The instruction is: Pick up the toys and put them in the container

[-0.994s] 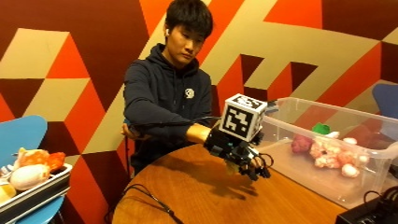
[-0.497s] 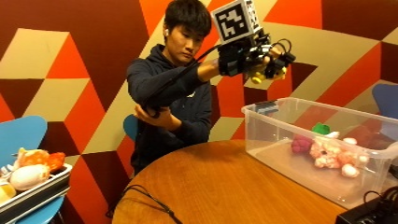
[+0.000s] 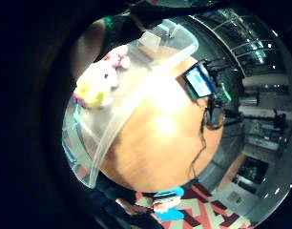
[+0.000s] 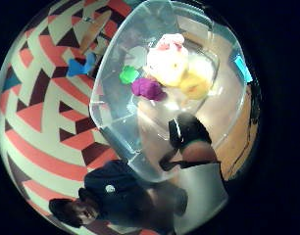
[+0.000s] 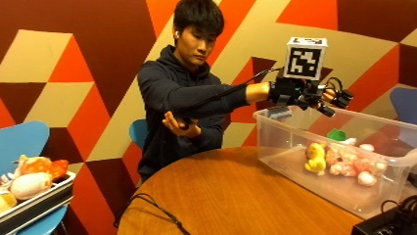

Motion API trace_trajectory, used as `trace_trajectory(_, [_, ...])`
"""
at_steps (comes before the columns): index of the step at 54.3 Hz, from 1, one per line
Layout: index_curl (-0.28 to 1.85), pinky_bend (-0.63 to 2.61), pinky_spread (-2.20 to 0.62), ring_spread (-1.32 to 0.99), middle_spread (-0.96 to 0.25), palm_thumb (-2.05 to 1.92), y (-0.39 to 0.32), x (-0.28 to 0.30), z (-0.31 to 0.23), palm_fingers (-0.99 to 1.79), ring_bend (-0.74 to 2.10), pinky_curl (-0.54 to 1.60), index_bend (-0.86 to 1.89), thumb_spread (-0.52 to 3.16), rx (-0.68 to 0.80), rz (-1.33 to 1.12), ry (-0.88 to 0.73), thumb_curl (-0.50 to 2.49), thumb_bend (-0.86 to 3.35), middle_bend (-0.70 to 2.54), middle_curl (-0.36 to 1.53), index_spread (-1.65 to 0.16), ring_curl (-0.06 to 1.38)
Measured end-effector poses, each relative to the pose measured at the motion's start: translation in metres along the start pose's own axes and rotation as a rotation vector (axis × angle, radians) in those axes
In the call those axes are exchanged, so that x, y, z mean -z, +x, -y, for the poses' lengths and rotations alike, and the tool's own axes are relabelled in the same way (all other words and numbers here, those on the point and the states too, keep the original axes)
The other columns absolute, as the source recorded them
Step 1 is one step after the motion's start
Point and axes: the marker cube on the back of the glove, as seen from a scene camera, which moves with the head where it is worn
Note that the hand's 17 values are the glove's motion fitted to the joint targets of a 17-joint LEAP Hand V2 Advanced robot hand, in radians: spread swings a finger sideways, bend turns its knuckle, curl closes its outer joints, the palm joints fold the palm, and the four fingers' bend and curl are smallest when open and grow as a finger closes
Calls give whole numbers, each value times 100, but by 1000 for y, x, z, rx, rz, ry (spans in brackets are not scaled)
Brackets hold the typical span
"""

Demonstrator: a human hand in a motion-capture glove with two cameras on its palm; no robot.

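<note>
My gloved right hand [image 5: 312, 95] hovers over the near end of the clear plastic container [image 5: 280, 147], fingers spread and holding nothing. A yellow toy [image 5: 315, 157] lies in the container beside pink plush toys [image 5: 348, 164] and a green toy [image 5: 336, 134]. The thumb side palm view looks down into the container [image 4: 111, 112]: the yellow toy [image 4: 194, 84], a cream and pink plush [image 4: 167, 63], a purple toy [image 4: 147, 88] and the green toy [image 4: 129, 74]. One gloved finger [image 4: 189, 139] crosses that view. More toys [image 5: 29, 177] lie in a tray [image 5: 39, 204] at the far left.
The container stands at the right of a round wooden table [image 5: 234, 196]. A black cable [image 5: 156, 208] trails over the table's front edge, and a black device [image 5: 384, 226] sits at the front right. My bare hand [image 5: 174, 122] stays by my chest. Blue chairs stand on both sides.
The hand rose from the table top to high above the container carrying something yellow, then came down over the container. The yellow toy now lies inside, and the hand holds nothing.
</note>
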Motion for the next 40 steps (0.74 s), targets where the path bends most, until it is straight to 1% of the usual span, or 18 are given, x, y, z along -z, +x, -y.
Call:
trace_trajectory(4, [67,87,0,-10,-2,45,9,2,-2,-26,26,41,26,137,-16,89,46,63,1,11,37,-12,30])
trace_trajectory(12, [59,83,2,-5,3,40,37,19,-18,-20,18,39,18,140,-83,217,120,56,-1,8,30,-14,28])
trace_trajectory(28, [53,78,3,-1,4,37,76,31,-63,-16,16,36,19,143,-151,207,194,48,-1,11,23,-17,26])
trace_trajectory(40, [53,75,4,0,4,38,96,30,-94,-13,16,35,21,145,-192,179,192,45,0,12,21,-17,24])
